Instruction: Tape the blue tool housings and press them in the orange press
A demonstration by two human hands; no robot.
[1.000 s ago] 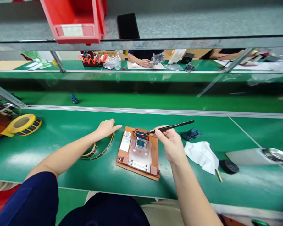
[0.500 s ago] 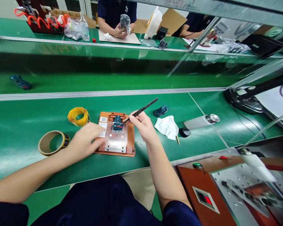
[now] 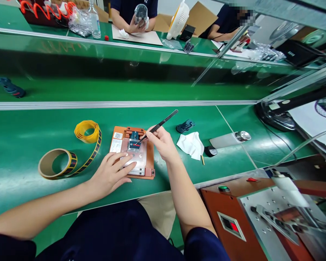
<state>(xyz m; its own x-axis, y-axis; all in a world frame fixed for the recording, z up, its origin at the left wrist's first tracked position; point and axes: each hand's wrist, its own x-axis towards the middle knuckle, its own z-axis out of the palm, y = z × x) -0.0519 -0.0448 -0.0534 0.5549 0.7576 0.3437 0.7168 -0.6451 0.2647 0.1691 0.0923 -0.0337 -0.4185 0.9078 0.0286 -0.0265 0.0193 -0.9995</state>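
An orange-brown fixture plate (image 3: pixel 150 156) with a clear cover lies on the green bench. A small dark blue part (image 3: pixel 134 140) with a red label sits in its upper half. My left hand (image 3: pixel 111 174) rests on the plate's near left, fingers spread flat on the clear cover. My right hand (image 3: pixel 163 143) is closed in a pinch on black tweezers (image 3: pixel 159 125), whose tips touch the blue part. A roll of yellow striped tape (image 3: pixel 54 164) with a pulled-out loop lies left of the plate.
Right of the plate lie a blue part (image 3: pixel 185 126), a white cloth (image 3: pixel 192 144), a small black cap (image 3: pixel 210 151) and a metal dish (image 3: pixel 242 136). A machine with a brown panel (image 3: pixel 233 214) stands near right. Another blue part (image 3: pixel 9 87) lies on the belt. Other people work across the line.
My left hand has settled flat on the clear cover after moving in from the tape. The tape loop now lies further unrolled. The tweezers stay at the blue part.
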